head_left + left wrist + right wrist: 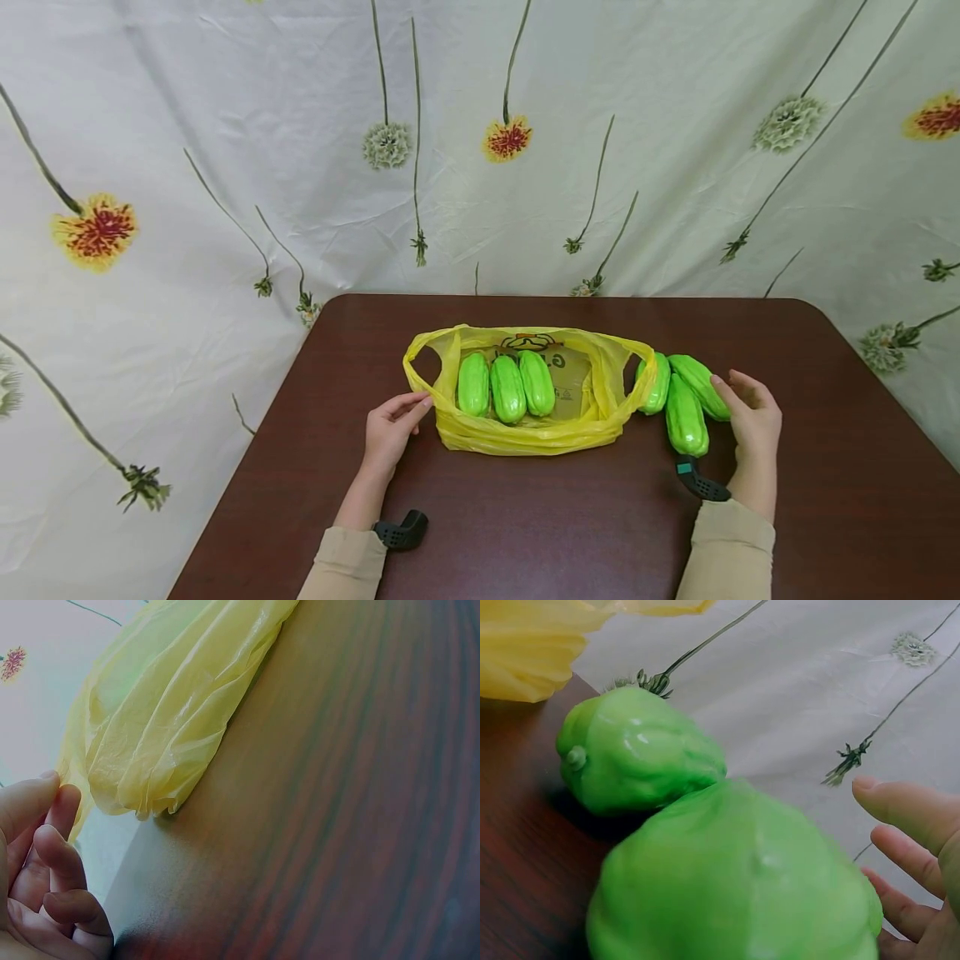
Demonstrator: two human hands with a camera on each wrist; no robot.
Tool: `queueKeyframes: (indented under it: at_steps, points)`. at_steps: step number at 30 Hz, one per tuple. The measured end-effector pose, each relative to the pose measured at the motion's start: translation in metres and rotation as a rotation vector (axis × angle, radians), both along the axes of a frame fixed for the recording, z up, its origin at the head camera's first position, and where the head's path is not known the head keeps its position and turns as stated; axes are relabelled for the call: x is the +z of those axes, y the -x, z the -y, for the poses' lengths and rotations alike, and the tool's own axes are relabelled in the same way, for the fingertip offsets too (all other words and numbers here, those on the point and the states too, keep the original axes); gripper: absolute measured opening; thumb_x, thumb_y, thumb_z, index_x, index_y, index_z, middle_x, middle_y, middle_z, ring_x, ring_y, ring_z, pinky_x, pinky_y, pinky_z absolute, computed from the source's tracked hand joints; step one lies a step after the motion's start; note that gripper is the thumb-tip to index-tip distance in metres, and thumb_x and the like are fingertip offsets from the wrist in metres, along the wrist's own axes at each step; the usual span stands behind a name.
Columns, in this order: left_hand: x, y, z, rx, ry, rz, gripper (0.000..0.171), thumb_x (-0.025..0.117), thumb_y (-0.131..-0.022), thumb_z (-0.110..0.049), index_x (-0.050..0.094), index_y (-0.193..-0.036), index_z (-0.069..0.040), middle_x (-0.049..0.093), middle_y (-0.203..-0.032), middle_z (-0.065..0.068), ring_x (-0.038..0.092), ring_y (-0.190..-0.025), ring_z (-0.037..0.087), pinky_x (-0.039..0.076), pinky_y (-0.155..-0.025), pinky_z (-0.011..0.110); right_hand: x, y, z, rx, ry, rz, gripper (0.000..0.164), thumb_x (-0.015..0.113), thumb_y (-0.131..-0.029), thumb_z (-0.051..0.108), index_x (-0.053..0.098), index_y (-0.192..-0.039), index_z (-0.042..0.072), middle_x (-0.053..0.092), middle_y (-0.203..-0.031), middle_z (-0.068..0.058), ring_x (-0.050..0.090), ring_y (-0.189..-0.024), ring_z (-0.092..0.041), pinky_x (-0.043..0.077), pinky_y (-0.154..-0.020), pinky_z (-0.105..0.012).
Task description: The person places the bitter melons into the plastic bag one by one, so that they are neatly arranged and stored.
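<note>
A yellow plastic bag (525, 442) lies spread with its mouth up, and three glossy green cucumber-like vegetables (507, 390) sit inside it. At the bag's left handle, my left hand (393, 427) pinches the thin plastic between thumb and index finger; the left wrist view shows the hand (52, 870) at the bag's edge (165, 735). Right of the bag, three more green vegetables (687, 417) lie close together, one partly behind the right handle. My right hand (756, 417) is beside the outermost one, thumb and fingers apart. Close up, the right wrist view has two of the vegetables (735, 885).
Everything rests on a dark reddish-brown table (555, 517) with rounded far corners. Behind it hangs a pale cloth (480, 208) printed with flowers. Both wrists wear black bands (402, 530).
</note>
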State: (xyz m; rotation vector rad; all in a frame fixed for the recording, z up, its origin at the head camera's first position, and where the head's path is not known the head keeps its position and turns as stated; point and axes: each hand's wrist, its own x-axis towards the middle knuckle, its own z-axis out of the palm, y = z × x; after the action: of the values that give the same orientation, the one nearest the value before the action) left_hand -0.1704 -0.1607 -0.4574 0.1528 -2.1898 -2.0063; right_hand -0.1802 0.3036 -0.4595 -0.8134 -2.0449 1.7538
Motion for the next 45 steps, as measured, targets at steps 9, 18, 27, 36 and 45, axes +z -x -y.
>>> queueKeyframes:
  at_steps: [9,18,27,36,45]
  points:
    - [0.001,-0.001,0.000,-0.003,-0.010,0.011,0.021,0.069,-0.086,-0.008,0.070,-0.103,0.005,0.070,-0.089,0.004,0.048,-0.054,0.013,0.045,-0.056,0.027,-0.003,0.003,0.004,0.052,-0.069,0.082,0.061,0.066,-0.086,0.039,0.049,-0.136,0.009,0.047,-0.132,-0.002,0.039,-0.123,-0.022,0.035,-0.094,-0.031]
    - [0.001,-0.001,-0.001,0.003,-0.002,0.014,0.022,0.069,-0.086,-0.009,0.070,-0.103,0.004,0.069,-0.085,0.000,0.048,-0.054,0.013,0.045,-0.056,0.026,-0.007,0.003,0.003,0.092,-0.149,0.110,0.063,0.065,-0.087,0.037,0.046,-0.139,0.008,0.044,-0.137,-0.012,0.041,-0.122,-0.024,0.037,-0.091,-0.031]
    - [0.001,0.001,-0.001,0.001,-0.022,0.015,0.022,0.069,-0.085,-0.008,0.069,-0.103,0.006,0.069,-0.085,-0.001,0.049,-0.055,0.012,0.045,-0.055,0.025,-0.008,0.004,0.005,0.044,-0.145,0.125,0.062,0.067,-0.085,0.040,0.051,-0.135,0.008,0.049,-0.128,-0.007,0.044,-0.114,-0.021,0.039,-0.084,-0.026]
    - [0.001,0.000,-0.001,0.009,-0.013,0.023,0.022,0.069,-0.085,-0.007,0.069,-0.103,0.006,0.069,-0.084,-0.002,0.049,-0.054,0.012,0.045,-0.055,0.025,-0.002,0.004,0.008,-0.032,-0.053,0.096,0.060,0.073,-0.080,0.040,0.056,-0.128,0.009,0.052,-0.110,0.007,0.045,-0.108,-0.015,0.039,-0.080,-0.021]
    - [0.003,0.000,-0.001,0.007,-0.010,0.024,0.022,0.069,-0.085,-0.008,0.069,-0.103,0.005,0.069,-0.083,-0.002,0.048,-0.054,0.013,0.045,-0.055,0.025,0.007,0.004,0.015,-0.092,0.013,-0.001,0.043,0.074,-0.079,0.041,0.062,-0.113,0.018,0.049,-0.101,0.013,0.043,-0.089,-0.002,0.037,-0.075,-0.021]
